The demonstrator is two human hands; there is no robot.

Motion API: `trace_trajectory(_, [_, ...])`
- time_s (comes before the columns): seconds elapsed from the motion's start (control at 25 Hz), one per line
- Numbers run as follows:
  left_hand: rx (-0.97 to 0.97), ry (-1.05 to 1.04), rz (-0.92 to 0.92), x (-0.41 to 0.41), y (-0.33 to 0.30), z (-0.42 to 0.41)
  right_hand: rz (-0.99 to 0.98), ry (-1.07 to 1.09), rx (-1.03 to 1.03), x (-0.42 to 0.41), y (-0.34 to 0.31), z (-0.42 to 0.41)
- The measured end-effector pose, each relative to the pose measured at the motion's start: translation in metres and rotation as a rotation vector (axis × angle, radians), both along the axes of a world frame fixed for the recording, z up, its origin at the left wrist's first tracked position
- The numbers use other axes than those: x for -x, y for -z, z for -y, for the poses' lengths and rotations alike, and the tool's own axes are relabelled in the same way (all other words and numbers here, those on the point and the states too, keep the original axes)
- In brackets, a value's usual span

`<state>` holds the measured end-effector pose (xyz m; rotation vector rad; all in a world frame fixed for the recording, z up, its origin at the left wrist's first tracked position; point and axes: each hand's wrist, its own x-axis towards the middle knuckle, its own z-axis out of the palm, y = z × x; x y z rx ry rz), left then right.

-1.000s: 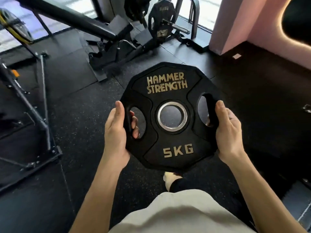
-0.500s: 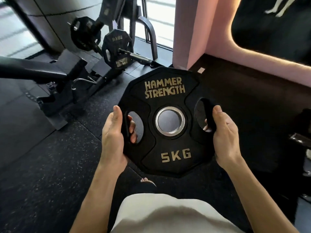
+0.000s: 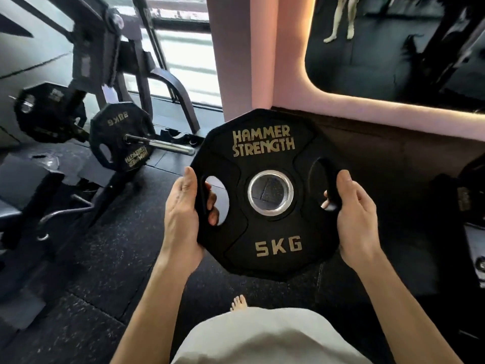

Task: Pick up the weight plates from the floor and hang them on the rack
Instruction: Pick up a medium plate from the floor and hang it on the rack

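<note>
The weight plate [image 3: 265, 195], black and marked 5KG, is held up off the floor [image 3: 110, 271] in front of the person; the left hand [image 3: 183, 216] has its grip curled through one side slot; the right hand [image 3: 354, 214] grips the other; the rack [image 3: 123, 72] stands to the left, with another plate [image 3: 119, 140] on its peg [image 3: 162, 145].

Three black, many-sided rubber weight plates with gold lettering show: one marked 5KG [image 3: 265, 190] at the centre of the frame, and two at the left, one [image 3: 119, 139] on a chrome steel peg [image 3: 162, 145] and one [image 3: 46, 115] farther left, blurred. Two bare hands are in view, the left hand [image 3: 182, 214] and the right hand [image 3: 354, 216]. One bare foot [image 3: 238, 302] shows at lower centre.
</note>
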<state>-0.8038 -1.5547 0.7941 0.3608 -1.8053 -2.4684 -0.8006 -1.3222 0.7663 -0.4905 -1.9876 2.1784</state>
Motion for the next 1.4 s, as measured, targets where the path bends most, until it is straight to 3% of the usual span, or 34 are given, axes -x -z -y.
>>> trace_trajectory(0.32, [-0.005, 0.167, -0.028, 0.227, -0.003, -0.029, -0.003, 0.200, 0.009, 0.193, -0.004, -0.023])
trace_trajectory(0.84, [-0.089, 0.265, -0.044, 0.570, -0.020, -0.183, -0.072, 0.334, 0.025, 0.502, -0.024, -0.164])
trace_trajectory(1.12, [-0.103, 0.523, -0.122, 0.733, -0.015, -0.289, -0.120, 0.539, 0.036, 0.619, -0.022, -0.244])
trace_trajectory(1.4, [0.001, 0.913, -0.020, 0.878, -0.023, -0.409, -0.147, 0.908, 0.022, 0.698, -0.041, -0.306])
